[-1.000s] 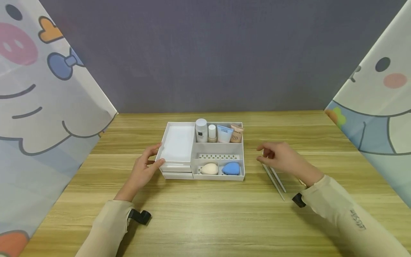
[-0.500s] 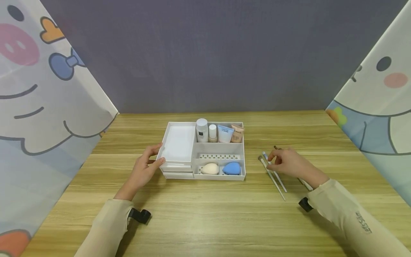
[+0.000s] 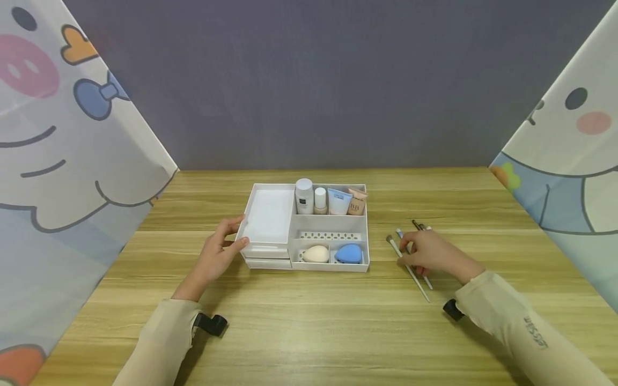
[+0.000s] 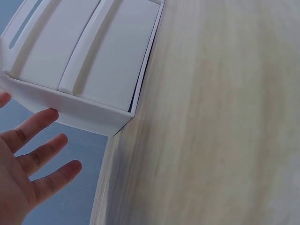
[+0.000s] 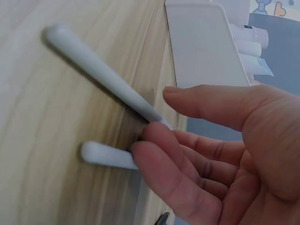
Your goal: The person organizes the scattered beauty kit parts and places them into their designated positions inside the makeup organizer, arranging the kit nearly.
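Note:
My left hand [image 3: 217,252] rests at the left side of the white cosmetics organizer [image 3: 267,209], thumb on its front corner. In the left wrist view, its straight fingers [image 4: 44,152] fan out beside the organizer's drawers [image 4: 115,51]. My right hand [image 3: 432,252] is low over makeup brushes on the table. A pale-handled brush [image 3: 415,279] lies to its left, and a white-handled one [image 3: 428,282] runs under the fingers. The right wrist view shows the thumb apart from the bent fingers, close to the brush handles [image 5: 93,61]. Dark-tipped brushes [image 3: 416,222] lie beyond, partly covered.
A white bottle [image 3: 304,198], a small white-capped bottle [image 3: 320,199], a light blue tube [image 3: 339,201] and a beige tube [image 3: 357,202] stand in the organizer's back compartments. A cream sponge [image 3: 316,254] and a blue sponge [image 3: 348,253] sit in its front ones.
My right hand has moved a little right and toward me over the brushes, its fingers lowering around the middle of the white-handled one. The left hand stays at the organizer.

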Motion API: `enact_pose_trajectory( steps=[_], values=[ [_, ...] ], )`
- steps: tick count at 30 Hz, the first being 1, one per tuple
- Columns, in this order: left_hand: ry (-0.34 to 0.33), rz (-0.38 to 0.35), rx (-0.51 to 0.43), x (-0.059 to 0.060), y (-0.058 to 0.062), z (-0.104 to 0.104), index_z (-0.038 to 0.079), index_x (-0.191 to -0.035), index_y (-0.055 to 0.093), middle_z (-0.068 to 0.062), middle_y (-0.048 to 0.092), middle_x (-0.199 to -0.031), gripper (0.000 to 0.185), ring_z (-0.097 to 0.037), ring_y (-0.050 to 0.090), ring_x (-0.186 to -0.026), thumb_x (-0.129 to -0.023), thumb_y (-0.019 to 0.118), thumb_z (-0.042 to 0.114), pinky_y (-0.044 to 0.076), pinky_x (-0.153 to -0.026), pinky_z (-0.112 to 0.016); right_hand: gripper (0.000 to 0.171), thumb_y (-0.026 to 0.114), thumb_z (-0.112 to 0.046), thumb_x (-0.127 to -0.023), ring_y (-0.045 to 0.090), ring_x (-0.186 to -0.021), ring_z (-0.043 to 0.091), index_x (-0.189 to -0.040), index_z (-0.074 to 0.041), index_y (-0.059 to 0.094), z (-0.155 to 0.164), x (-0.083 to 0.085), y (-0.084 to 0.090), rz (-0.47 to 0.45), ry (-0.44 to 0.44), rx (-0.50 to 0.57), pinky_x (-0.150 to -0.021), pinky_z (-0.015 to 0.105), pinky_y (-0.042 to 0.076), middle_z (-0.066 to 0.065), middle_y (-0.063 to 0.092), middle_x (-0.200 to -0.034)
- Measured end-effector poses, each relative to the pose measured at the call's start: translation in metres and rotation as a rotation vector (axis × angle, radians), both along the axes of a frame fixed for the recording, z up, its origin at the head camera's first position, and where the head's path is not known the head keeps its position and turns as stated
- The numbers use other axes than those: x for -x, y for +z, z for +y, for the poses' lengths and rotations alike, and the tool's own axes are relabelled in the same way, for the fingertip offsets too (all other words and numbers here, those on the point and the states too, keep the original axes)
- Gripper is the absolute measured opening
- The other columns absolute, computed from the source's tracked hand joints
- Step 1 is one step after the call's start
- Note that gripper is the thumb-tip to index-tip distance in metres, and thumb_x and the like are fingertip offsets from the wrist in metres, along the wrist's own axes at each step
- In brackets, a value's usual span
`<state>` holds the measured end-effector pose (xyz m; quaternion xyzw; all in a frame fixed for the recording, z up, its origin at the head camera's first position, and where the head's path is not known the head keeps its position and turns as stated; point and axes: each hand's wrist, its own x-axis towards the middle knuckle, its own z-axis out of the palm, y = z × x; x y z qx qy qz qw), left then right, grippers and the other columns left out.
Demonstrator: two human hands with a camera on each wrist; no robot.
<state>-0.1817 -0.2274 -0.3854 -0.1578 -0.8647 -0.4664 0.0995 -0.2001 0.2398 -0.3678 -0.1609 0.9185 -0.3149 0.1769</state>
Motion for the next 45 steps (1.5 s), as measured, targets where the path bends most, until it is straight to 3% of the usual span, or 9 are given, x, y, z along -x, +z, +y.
enact_pose_trajectory(
  steps=[11, 17, 25, 33, 37, 45],
  values=[
    [0.011, 0.004, 0.004, 0.0, 0.0, 0.001, 0.005, -0.141, 0.046, -0.021, 0.055, -0.139, 0.046, -0.036, 0.053, -0.121, -0.097, 0.06, 0.006, 0.05, -0.088, -0.046, 0.029, 0.074, -0.006, -0.086, 0.059, -0.047, 0.018, -0.107, 0.005, 0.059, -0.004, 0.0, -0.002, -0.058, -0.009, 0.013, -0.046, 0.034, 0.055, 0.007, 0.058, -0.059],
    [0.013, 0.004, 0.004, 0.0, 0.0, 0.001, 0.005, -0.141, 0.046, -0.022, 0.055, -0.138, 0.046, -0.037, 0.053, -0.121, -0.098, 0.06, 0.005, 0.05, -0.088, -0.048, 0.024, 0.071, -0.002, -0.086, 0.056, -0.046, 0.015, -0.105, 0.006, 0.059, -0.007, 0.0, -0.006, -0.017, -0.006, -0.008, -0.046, 0.032, 0.053, 0.004, 0.057, -0.058],
    [0.011, 0.026, 0.003, 0.0, -0.003, 0.0, 0.005, -0.141, 0.046, -0.024, 0.059, -0.129, 0.046, -0.037, 0.055, -0.118, -0.097, 0.06, 0.004, 0.052, -0.084, -0.035, 0.027, 0.072, -0.002, -0.084, 0.053, -0.044, 0.013, -0.105, 0.008, 0.059, -0.013, -0.003, -0.007, 0.019, -0.023, -0.051, -0.044, 0.029, 0.049, 0.003, 0.055, -0.056],
    [0.01, 0.037, -0.004, 0.001, -0.004, 0.0, 0.004, -0.14, 0.046, -0.024, 0.059, -0.128, 0.046, -0.037, 0.056, -0.116, -0.096, 0.06, 0.003, 0.052, -0.084, -0.041, 0.025, 0.074, -0.007, -0.081, 0.051, -0.04, 0.011, -0.098, 0.003, 0.059, -0.013, 0.0, -0.007, 0.051, 0.019, -0.112, -0.041, 0.029, 0.048, 0.002, 0.052, -0.053],
    [0.012, 0.044, -0.003, 0.002, -0.004, 0.0, 0.004, -0.14, 0.046, -0.024, 0.06, -0.127, 0.046, -0.037, 0.056, -0.116, -0.096, 0.061, 0.003, 0.052, -0.084, -0.043, 0.023, 0.073, -0.007, -0.083, 0.05, -0.039, 0.012, -0.097, 0.0, 0.057, -0.009, 0.003, -0.005, 0.026, 0.043, -0.077, -0.04, 0.03, 0.048, 0.002, 0.052, -0.052],
    [0.01, 0.022, 0.003, 0.001, -0.004, 0.001, 0.007, -0.141, 0.045, -0.023, 0.06, -0.129, 0.046, -0.036, 0.055, -0.119, -0.097, 0.06, 0.006, 0.051, -0.085, -0.047, 0.027, 0.06, -0.005, -0.091, 0.055, -0.044, 0.018, -0.113, 0.007, 0.048, -0.003, 0.004, -0.005, -0.05, 0.064, 0.08, -0.042, 0.035, 0.052, 0.004, 0.057, -0.059]
  ],
)
